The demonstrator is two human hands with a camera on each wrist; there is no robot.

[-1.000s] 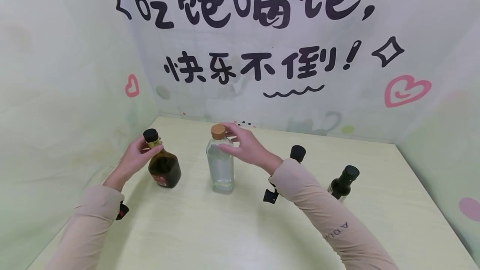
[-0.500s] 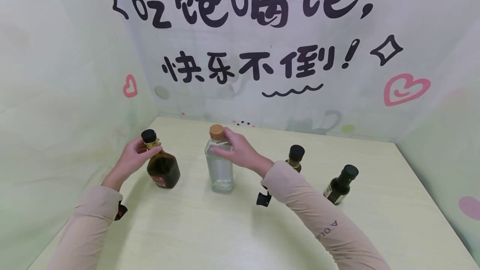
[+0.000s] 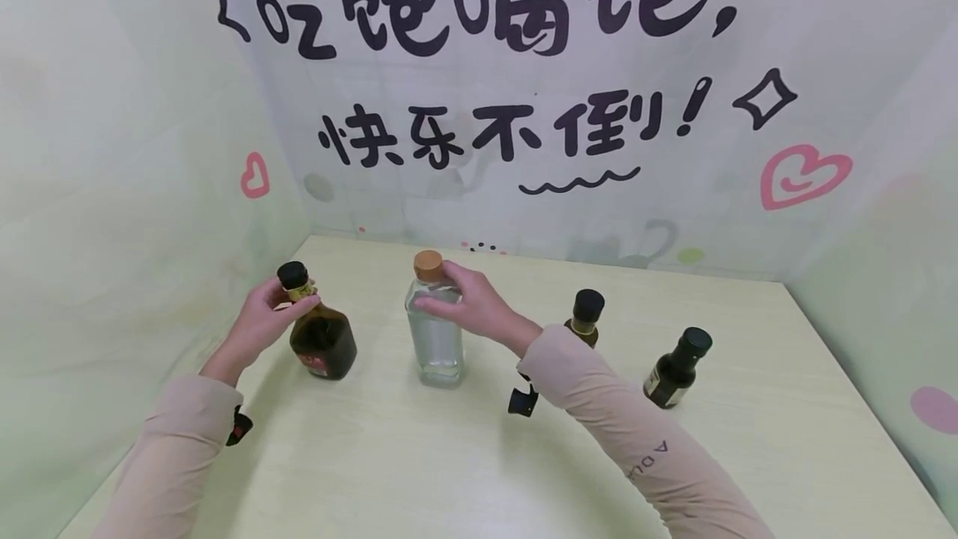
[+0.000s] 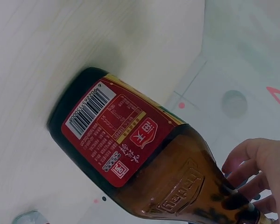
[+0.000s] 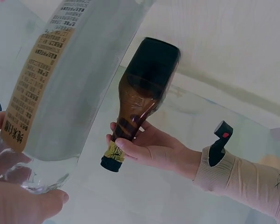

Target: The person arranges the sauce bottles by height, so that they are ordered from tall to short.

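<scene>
My left hand (image 3: 262,324) grips the neck of a squat brown bottle (image 3: 320,338) with a black cap and red label, standing at the table's back left. The left wrist view shows the same brown bottle (image 4: 144,158) with my fingers (image 4: 252,172) round its neck. My right hand (image 3: 471,306) holds the shoulder and neck of a tall clear glass bottle (image 3: 435,335) with a tan cork cap. In the right wrist view the clear bottle (image 5: 60,79) fills the left, with the brown bottle (image 5: 142,88) and my left hand (image 5: 149,149) behind it.
Two small dark bottles with black caps stand to the right, one (image 3: 584,316) partly behind my right forearm, the other (image 3: 677,368) further right. The pale wooden table (image 3: 449,464) is enclosed by printed walls at the back and both sides.
My right hand has slid slightly down and left on the clear bottle's neck. The left hand stays on the brown bottle. The view shifted a little.
</scene>
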